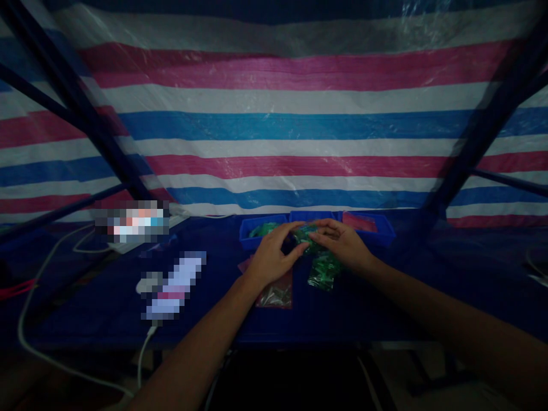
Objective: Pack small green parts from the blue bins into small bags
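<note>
Both my hands meet over the middle of a dark blue table. My left hand is curled, with thumb and fingers pinched on a small green plastic packet. My right hand grips the same packet from the right side, fingers closed on it. Just below my right hand lies another green clear bag. A clear bag with a red edge lies below my left hand. The light is dim and small details are hard to make out.
Three blue bins stand in a row behind my hands: the left bin holds green pieces, the middle bin is mostly hidden, and the right bin holds something red. White cables run along the left. A striped tarp hangs behind.
</note>
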A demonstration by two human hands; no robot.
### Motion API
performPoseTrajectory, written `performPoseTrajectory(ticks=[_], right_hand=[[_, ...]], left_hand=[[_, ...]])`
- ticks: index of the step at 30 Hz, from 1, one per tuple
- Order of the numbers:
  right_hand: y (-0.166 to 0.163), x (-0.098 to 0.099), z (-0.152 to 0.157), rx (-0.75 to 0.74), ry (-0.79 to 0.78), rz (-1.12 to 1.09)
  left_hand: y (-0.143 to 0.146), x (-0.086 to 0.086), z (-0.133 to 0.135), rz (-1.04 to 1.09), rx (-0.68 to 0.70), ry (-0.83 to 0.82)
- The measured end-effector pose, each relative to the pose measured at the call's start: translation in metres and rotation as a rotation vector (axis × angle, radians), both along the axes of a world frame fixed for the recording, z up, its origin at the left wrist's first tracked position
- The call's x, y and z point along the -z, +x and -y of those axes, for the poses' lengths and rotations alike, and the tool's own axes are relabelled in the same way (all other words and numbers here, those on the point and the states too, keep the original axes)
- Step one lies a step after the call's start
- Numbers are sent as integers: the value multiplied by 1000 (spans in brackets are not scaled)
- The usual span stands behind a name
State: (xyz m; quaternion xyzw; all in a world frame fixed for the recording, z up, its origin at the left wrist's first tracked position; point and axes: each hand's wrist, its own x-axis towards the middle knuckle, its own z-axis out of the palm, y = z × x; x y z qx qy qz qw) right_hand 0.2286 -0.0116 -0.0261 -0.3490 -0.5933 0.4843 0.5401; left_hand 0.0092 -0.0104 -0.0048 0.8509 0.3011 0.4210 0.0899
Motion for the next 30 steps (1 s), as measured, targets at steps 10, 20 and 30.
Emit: performPoseTrajectory(ticks=[10, 20, 30], right_hand=[[0, -3, 1, -58, -168, -40], [1, -8, 7, -1, -61, 233], [-2, -6, 7, 61, 31, 132]], left_hand=[[-2, 1, -5, -23, 98, 129], [0, -3, 0, 35, -33, 83], [0, -1, 0, -34, 83, 35]])
